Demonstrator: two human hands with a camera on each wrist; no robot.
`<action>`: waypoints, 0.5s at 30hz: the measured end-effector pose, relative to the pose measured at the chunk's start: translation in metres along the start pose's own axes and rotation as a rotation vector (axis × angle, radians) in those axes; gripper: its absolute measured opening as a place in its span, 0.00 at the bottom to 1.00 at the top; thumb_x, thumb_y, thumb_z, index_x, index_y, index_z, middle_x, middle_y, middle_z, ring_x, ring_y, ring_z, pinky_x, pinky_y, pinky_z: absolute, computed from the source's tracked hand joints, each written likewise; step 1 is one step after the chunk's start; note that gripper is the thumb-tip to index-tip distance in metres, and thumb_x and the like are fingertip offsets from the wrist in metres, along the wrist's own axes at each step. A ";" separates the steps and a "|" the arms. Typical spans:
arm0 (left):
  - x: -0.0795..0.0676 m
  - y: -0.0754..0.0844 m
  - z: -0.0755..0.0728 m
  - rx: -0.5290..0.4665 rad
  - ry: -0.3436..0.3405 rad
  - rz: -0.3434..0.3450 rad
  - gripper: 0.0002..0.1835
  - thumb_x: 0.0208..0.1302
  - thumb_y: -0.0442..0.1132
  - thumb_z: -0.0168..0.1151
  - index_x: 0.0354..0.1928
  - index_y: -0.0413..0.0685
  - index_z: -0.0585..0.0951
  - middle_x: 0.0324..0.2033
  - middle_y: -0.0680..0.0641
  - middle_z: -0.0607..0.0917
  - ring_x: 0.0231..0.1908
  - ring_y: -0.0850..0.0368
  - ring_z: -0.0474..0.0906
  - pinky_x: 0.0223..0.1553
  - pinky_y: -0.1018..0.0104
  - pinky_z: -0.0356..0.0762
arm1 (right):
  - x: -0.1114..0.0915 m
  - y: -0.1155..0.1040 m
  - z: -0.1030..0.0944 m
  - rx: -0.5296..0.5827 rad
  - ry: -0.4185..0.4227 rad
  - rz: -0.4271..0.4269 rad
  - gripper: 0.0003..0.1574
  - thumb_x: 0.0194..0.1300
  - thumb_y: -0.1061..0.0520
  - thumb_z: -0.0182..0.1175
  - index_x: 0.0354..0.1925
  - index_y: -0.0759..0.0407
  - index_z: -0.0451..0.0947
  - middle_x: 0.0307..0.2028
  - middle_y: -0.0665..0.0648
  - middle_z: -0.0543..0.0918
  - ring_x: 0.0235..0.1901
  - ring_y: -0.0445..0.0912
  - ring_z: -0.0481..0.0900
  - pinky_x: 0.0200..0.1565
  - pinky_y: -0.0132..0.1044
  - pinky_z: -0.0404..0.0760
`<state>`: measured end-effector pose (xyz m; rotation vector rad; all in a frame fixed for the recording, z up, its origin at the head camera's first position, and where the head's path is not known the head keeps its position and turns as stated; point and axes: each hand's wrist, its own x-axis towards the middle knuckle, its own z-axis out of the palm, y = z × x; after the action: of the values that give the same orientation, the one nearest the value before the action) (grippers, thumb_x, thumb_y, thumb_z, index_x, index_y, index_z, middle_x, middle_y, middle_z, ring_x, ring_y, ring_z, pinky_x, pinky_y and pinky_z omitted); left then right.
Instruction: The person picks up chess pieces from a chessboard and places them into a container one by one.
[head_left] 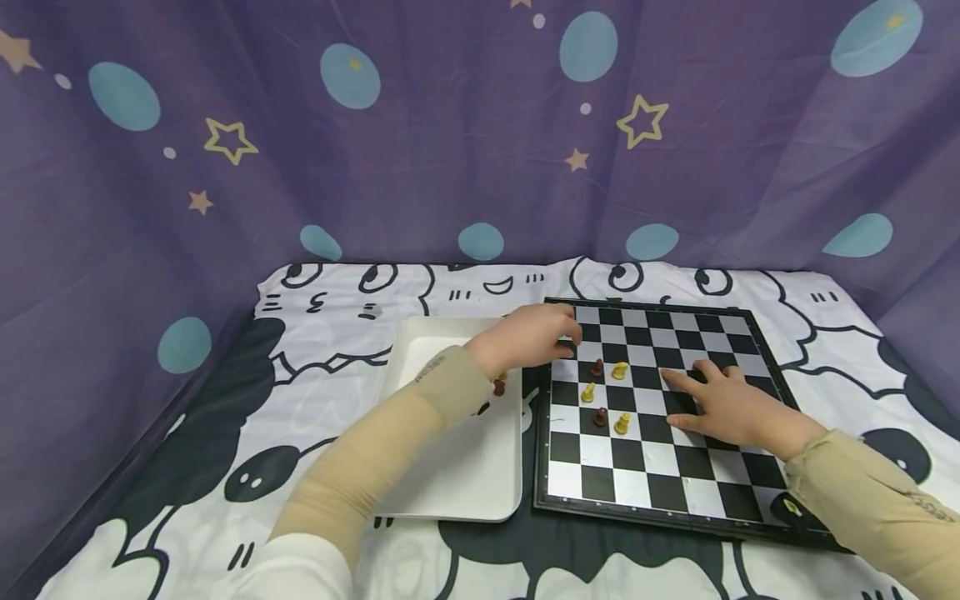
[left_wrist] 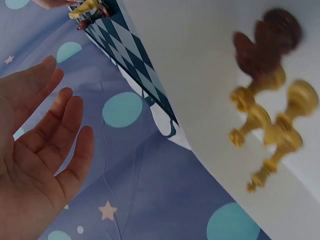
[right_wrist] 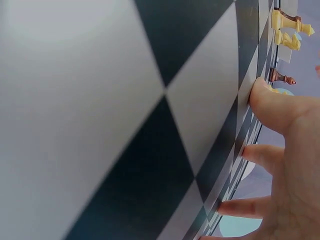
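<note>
My left hand point(head_left: 528, 335) is over the gap between the white tray and the left edge of the chessboard point(head_left: 660, 458). In the left wrist view its fingers point(left_wrist: 75, 120) are loosely bent with nothing between them. My right hand point(head_left: 731, 408) rests its spread fingertips on the right half of the board. On the board's left half stand several chess pieces, among them a brown piece point(head_left: 601, 417), a yellow piece point(head_left: 622, 423) and a yellow knight point(right_wrist: 288, 40). More yellow chess pieces point(left_wrist: 282, 132) and brown ones lie in the tray point(head_left: 457, 479), partly hidden by my left wrist in the head view.
A patterned black-and-white cloth point(head_left: 330, 292) covers the surface under the tray and board. Behind it hangs a purple curtain point(head_left: 450, 150) with stars and teal spots. The tray stands just left of the board, with a narrow strip of cloth between.
</note>
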<state>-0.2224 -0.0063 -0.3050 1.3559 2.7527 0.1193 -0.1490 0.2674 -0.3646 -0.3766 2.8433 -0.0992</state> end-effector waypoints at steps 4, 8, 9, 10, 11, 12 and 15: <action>0.009 0.003 0.004 0.003 -0.015 0.000 0.12 0.63 0.41 0.63 0.48 0.50 0.83 0.45 0.51 0.81 0.43 0.59 0.78 0.44 0.69 0.76 | 0.000 0.001 0.000 -0.002 -0.004 0.001 0.55 0.53 0.19 0.49 0.68 0.51 0.63 0.59 0.75 0.62 0.51 0.75 0.64 0.39 0.68 0.73; 0.018 0.007 0.006 0.021 -0.028 -0.004 0.12 0.62 0.41 0.63 0.47 0.52 0.84 0.44 0.52 0.80 0.43 0.61 0.77 0.44 0.71 0.76 | 0.000 0.001 0.000 -0.009 -0.009 0.003 0.54 0.54 0.21 0.51 0.68 0.51 0.63 0.59 0.76 0.62 0.51 0.75 0.64 0.40 0.68 0.73; 0.020 0.008 0.006 0.023 -0.033 -0.004 0.12 0.62 0.42 0.64 0.47 0.53 0.84 0.44 0.52 0.81 0.43 0.61 0.77 0.44 0.71 0.76 | 0.000 0.001 0.000 -0.009 -0.011 0.003 0.53 0.54 0.22 0.51 0.68 0.51 0.62 0.59 0.76 0.62 0.51 0.75 0.64 0.40 0.68 0.73; 0.022 0.009 0.006 0.026 -0.036 -0.001 0.12 0.62 0.42 0.64 0.47 0.53 0.84 0.44 0.52 0.81 0.43 0.61 0.77 0.44 0.71 0.76 | 0.000 0.001 0.000 -0.009 -0.012 0.002 0.53 0.54 0.22 0.51 0.68 0.51 0.62 0.59 0.76 0.62 0.51 0.75 0.64 0.40 0.68 0.73; 0.024 0.011 0.005 0.031 -0.038 0.003 0.11 0.62 0.42 0.64 0.47 0.53 0.84 0.44 0.53 0.81 0.43 0.61 0.77 0.44 0.71 0.76 | 0.000 0.001 0.000 -0.009 -0.014 0.000 0.53 0.54 0.22 0.51 0.68 0.51 0.62 0.59 0.76 0.62 0.51 0.75 0.64 0.39 0.68 0.73; 0.025 0.012 0.005 0.035 -0.041 0.007 0.11 0.61 0.42 0.64 0.46 0.53 0.84 0.44 0.53 0.81 0.44 0.61 0.77 0.45 0.71 0.76 | 0.000 0.001 0.000 -0.009 -0.014 0.000 0.53 0.55 0.22 0.51 0.68 0.51 0.62 0.59 0.76 0.62 0.51 0.75 0.64 0.40 0.68 0.73; 0.030 0.016 0.004 0.047 -0.052 0.019 0.12 0.60 0.42 0.65 0.46 0.53 0.84 0.44 0.52 0.81 0.44 0.61 0.78 0.46 0.70 0.75 | 0.001 0.002 0.000 -0.009 -0.015 -0.004 0.54 0.54 0.22 0.51 0.68 0.52 0.62 0.59 0.76 0.62 0.51 0.76 0.63 0.39 0.68 0.73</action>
<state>-0.2279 0.0269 -0.3082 1.3766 2.7171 0.0207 -0.1498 0.2688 -0.3651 -0.3839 2.8290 -0.0842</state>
